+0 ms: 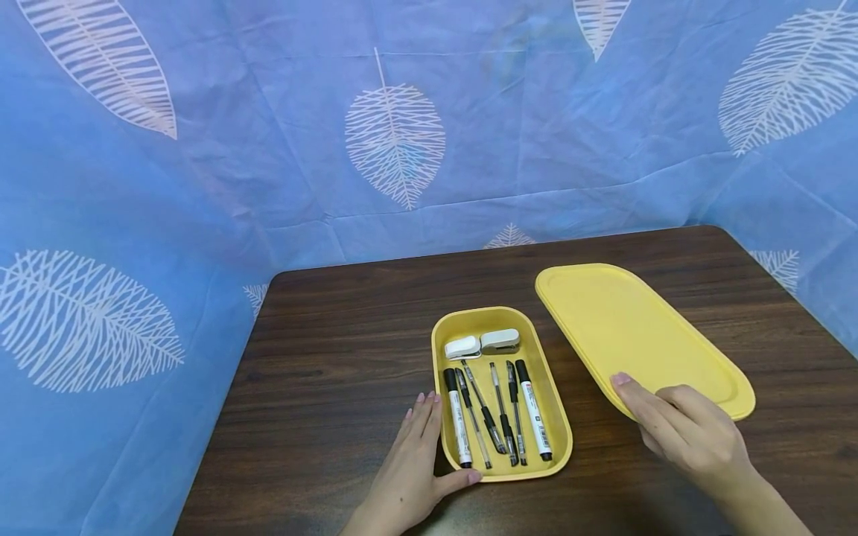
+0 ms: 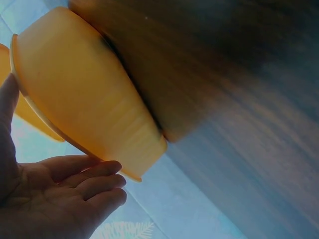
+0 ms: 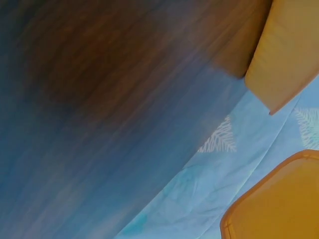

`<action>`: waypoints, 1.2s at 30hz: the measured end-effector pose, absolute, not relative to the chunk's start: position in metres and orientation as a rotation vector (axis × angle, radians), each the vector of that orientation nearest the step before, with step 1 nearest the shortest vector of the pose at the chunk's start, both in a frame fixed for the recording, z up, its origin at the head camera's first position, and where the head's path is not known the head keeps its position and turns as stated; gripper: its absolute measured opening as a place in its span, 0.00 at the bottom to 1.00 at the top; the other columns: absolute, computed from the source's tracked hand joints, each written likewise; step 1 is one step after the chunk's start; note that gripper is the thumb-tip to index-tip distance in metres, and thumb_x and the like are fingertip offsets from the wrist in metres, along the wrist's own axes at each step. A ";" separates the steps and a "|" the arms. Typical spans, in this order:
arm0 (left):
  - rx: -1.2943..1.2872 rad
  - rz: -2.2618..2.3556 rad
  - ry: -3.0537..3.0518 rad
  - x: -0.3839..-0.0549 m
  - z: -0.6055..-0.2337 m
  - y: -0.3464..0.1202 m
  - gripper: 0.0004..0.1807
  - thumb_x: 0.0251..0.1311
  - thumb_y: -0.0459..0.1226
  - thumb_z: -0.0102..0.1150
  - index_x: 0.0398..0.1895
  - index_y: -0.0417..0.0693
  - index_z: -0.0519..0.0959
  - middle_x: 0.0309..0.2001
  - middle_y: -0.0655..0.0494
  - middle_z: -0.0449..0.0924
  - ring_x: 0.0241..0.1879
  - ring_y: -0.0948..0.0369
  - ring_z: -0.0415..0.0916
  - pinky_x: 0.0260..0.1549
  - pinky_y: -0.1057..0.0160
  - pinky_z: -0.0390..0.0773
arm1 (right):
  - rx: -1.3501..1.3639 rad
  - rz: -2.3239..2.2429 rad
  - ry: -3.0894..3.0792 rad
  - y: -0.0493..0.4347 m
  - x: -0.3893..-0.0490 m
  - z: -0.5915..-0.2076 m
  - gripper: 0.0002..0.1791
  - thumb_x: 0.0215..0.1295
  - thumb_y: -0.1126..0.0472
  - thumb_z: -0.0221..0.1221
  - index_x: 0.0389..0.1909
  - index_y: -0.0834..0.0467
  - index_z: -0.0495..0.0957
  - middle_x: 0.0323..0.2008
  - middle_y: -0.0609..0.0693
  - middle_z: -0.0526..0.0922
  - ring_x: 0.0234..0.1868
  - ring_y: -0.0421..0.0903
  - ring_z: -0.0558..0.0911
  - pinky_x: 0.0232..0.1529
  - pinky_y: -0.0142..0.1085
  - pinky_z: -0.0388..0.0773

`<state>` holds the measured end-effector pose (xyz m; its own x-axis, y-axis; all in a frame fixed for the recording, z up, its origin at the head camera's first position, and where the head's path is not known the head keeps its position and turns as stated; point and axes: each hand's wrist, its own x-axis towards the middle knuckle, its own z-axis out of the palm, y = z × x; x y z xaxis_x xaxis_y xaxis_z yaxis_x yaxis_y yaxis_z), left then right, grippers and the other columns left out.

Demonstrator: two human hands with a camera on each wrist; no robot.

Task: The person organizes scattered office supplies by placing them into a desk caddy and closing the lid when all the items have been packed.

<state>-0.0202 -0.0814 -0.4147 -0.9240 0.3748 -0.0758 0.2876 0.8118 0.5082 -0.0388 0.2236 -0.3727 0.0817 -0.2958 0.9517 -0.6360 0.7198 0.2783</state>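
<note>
A yellow box (image 1: 546, 387) stands uncovered on the table. Inside lie two white staplers (image 1: 500, 340), a white marker (image 1: 459, 420) at the left, another marker (image 1: 534, 409) at the right, and several black-and-clear pens (image 1: 504, 417) between them. My left hand (image 1: 412, 461) touches the box's left side with straight fingers; its thumb rests on the near rim. To the right, my right hand (image 1: 693, 432) grips the near-left edge of a yellow lid (image 1: 623, 320), thumb on top, other fingers mostly hidden. In the right wrist view the lid (image 3: 279, 199) is raised off the table.
The dark wood table (image 1: 348, 327) reaches back to a blue cloth (image 1: 268, 149) with white leaf prints. That cloth also hangs along the left and right sides.
</note>
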 end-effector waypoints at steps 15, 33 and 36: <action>0.497 0.823 2.825 -0.022 -0.412 -0.079 0.56 0.51 0.64 0.62 0.75 0.39 0.54 0.76 0.42 0.51 0.76 0.47 0.46 0.72 0.43 0.55 | 0.908 0.343 -1.439 0.197 -0.046 -0.369 0.14 0.64 0.75 0.49 0.40 0.68 0.84 0.28 0.51 0.88 0.15 0.39 0.57 0.13 0.25 0.50; 0.651 1.126 2.948 -0.031 -0.380 -0.046 0.43 0.64 0.58 0.54 0.74 0.40 0.57 0.76 0.49 0.52 0.75 0.51 0.52 0.65 0.47 0.68 | 0.993 0.333 -1.430 0.168 -0.048 -0.367 0.13 0.67 0.75 0.49 0.38 0.71 0.84 0.22 0.55 0.86 0.15 0.40 0.60 0.15 0.24 0.54; 0.685 1.152 2.959 -0.031 -0.378 -0.040 0.44 0.65 0.58 0.52 0.74 0.40 0.55 0.76 0.48 0.52 0.74 0.50 0.54 0.64 0.46 0.70 | 1.013 0.324 -1.425 0.162 -0.048 -0.366 0.12 0.68 0.74 0.51 0.39 0.71 0.83 0.22 0.56 0.86 0.15 0.40 0.60 0.15 0.23 0.55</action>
